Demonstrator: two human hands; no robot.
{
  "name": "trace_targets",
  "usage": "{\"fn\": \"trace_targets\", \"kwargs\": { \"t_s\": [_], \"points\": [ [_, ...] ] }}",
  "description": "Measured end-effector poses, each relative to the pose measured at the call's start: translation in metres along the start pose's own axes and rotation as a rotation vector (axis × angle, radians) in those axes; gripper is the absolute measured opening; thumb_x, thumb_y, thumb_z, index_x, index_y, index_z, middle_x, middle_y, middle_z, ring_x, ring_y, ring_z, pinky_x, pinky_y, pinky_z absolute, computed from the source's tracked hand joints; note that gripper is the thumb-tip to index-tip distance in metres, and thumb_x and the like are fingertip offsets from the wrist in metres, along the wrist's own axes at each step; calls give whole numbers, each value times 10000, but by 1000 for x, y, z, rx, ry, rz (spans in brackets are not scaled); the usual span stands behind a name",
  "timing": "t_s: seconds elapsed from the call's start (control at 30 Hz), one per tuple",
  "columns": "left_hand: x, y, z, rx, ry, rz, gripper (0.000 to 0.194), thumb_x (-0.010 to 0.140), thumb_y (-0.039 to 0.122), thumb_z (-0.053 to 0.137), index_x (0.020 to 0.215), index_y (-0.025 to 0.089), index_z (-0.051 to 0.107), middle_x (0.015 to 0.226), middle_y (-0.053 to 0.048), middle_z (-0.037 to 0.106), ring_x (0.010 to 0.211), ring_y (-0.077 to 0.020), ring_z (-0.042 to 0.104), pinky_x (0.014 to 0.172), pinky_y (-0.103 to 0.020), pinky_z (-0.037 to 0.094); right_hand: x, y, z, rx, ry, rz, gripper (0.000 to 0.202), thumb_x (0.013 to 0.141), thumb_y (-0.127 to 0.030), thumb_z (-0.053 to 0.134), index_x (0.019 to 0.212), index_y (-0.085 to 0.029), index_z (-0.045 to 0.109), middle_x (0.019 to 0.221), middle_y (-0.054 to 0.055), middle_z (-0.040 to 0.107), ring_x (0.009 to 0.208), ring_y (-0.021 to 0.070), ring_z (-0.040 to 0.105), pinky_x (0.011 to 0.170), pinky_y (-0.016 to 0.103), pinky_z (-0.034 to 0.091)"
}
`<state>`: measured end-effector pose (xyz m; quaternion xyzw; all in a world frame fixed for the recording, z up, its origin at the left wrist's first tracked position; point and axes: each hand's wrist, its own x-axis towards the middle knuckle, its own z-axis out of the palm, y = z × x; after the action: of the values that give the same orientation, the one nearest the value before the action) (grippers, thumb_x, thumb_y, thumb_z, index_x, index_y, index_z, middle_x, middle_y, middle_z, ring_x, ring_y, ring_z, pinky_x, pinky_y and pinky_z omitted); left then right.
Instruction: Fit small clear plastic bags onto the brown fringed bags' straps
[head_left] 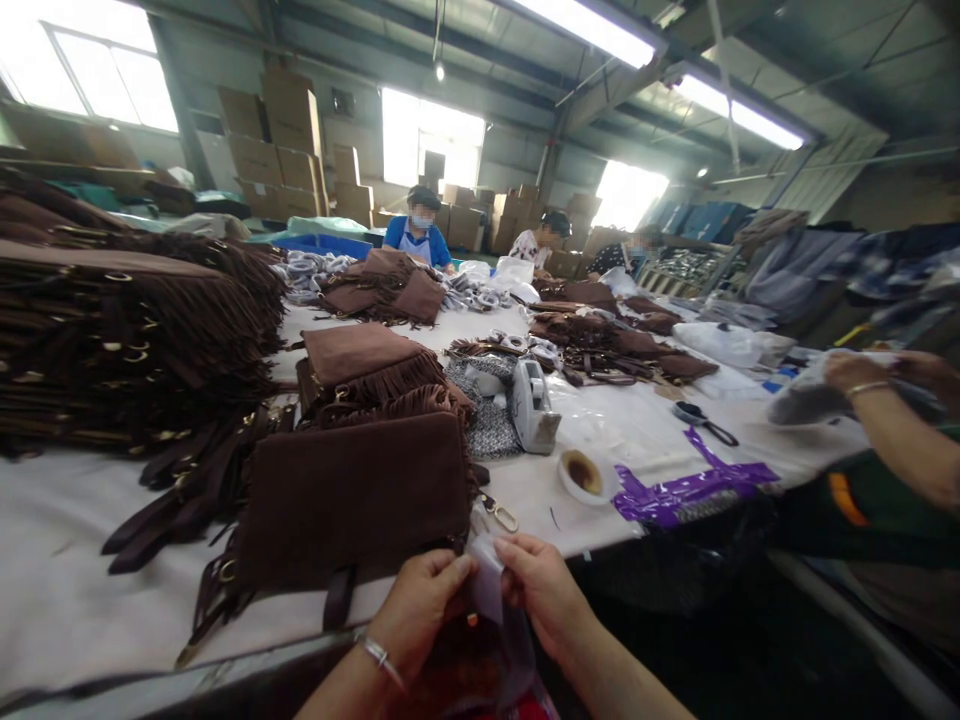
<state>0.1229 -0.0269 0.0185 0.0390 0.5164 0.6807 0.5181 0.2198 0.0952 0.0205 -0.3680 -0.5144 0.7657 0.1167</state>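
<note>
Close to the table's front edge, my left hand (421,605) and my right hand (546,592) pinch a thin, whitish translucent sheet (489,580) between them. It looks like plastic or soft wrapping, and its lower part hangs off the edge. A gold snap hook (501,514) shows just above my fingertips; whether it is attached to what I hold is hidden. Directly beyond my left hand lies a dark brown fringed bag (356,500), flat, with strap ends beside it. Another brown fringed bag (367,355) rests behind it.
A tall stack of brown bags (112,330) fills the left. Right of centre are a tape dispenser (534,405), a tape roll (583,474), scissors (705,422) and purple tape (686,490). A co-worker's arm (911,430) handles plastic at right; other people (420,232) work across the table.
</note>
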Motion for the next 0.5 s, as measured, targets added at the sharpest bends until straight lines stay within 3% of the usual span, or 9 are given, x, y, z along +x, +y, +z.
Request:
{"fn": "trace_targets", "kwargs": {
  "t_s": [0.33,0.5],
  "points": [
    [0,-4,-2,85,14,25,434,570,498,808,619,166,534,527,35,537,501,-121,498,497,-283,455,1,-5,8,1,83,-116,402,588,-451,827,650,-137,583,432,-70,432,415,52,322,424,205,211],
    [-1,-5,-2,87,27,38,443,557,513,805,598,174,523,509,47,519,487,-115,480,488,-274,440,-5,-8,4,24,-44,-131,438,650,-511,792,823,-137,644,523,-53,500,449,63,359,448,206,256]
  ]
}}
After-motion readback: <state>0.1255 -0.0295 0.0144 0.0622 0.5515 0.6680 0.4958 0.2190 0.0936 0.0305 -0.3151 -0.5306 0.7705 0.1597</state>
